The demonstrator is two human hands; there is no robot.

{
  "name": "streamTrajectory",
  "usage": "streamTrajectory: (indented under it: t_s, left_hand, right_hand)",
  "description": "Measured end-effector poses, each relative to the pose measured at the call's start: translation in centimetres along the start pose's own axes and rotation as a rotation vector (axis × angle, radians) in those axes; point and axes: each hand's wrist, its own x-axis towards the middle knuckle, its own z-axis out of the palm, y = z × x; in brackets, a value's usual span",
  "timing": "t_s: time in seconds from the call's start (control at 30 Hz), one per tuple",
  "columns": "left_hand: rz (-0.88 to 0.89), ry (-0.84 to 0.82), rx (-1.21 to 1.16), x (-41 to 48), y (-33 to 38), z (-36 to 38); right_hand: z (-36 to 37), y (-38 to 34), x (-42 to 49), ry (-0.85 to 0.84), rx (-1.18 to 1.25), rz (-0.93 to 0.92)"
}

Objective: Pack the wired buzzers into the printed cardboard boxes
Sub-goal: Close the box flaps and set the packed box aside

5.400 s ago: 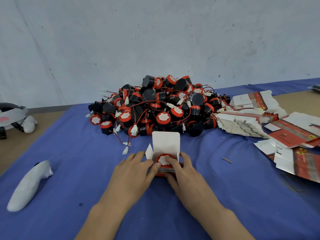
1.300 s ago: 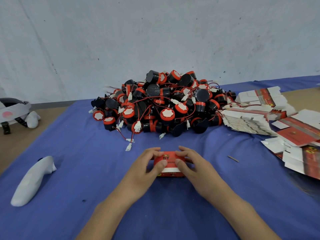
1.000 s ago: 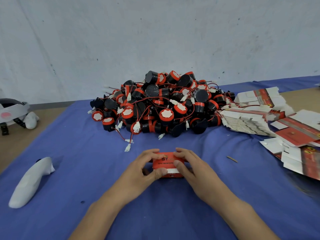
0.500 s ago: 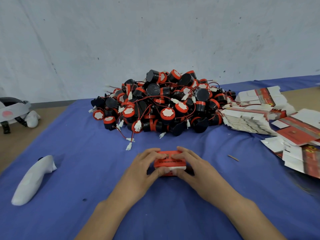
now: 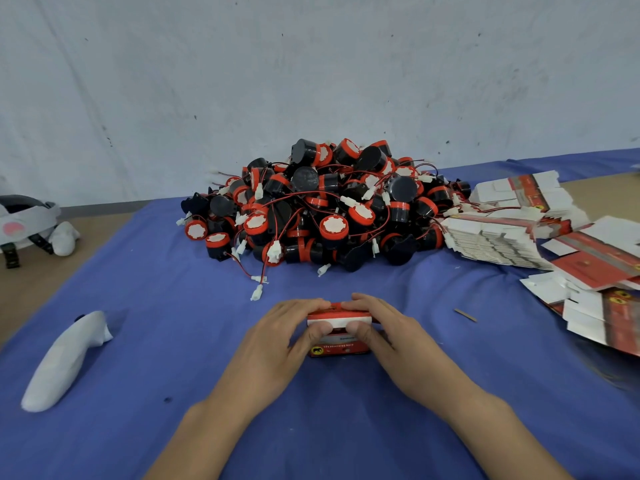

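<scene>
A small closed red-and-white printed box sits on the blue cloth in front of me. My left hand grips its left side and my right hand its right side, both thumbs pressing on its near face. Behind it lies a big heap of black-and-red wired buzzers with red wires and white plugs. Flat unfolded printed boxes are stacked at the right. The box's contents are hidden.
A white controller-shaped object lies on the cloth at the left. A white headset rests off the cloth at the far left. More loose flat boxes spread along the right edge. A small sliver lies right of my hands.
The box's lid, open with a buzzer showing 5.4 s ago, is shut. Over the last second both hands have tipped the box so its printed side face now turns toward me.
</scene>
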Motion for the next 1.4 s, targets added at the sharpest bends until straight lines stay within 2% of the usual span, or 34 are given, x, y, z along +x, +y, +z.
streamTrajectory:
  t_s: [0.2, 1.0, 1.1, 1.27, 1.4]
  left_hand:
    - [-0.073, 0.018, -0.062, 0.2, 0.2, 0.2]
    - [-0.01, 0.014, -0.169, -0.3, -0.8, 0.5]
    - [-0.053, 0.011, -0.189, -0.4, -0.8, 0.7]
    - [-0.082, 0.046, -0.22, -0.5, -0.6, 0.9]
    - [-0.074, 0.059, -0.249, -0.5, -0.5, 0.7]
  right_hand:
    - [0.1, -0.1, 0.2, 0.015, 0.016, -0.004]
    - [-0.4, -0.2, -0.2, -0.059, -0.059, -0.04]
    - [-0.4, -0.2, -0.4, -0.065, -0.084, -0.051]
    - [-0.2, 0.2, -0.2, -0.011, -0.11, -0.057]
    - [-0.2, 0.0, -0.2, 0.024, -0.001, -0.095]
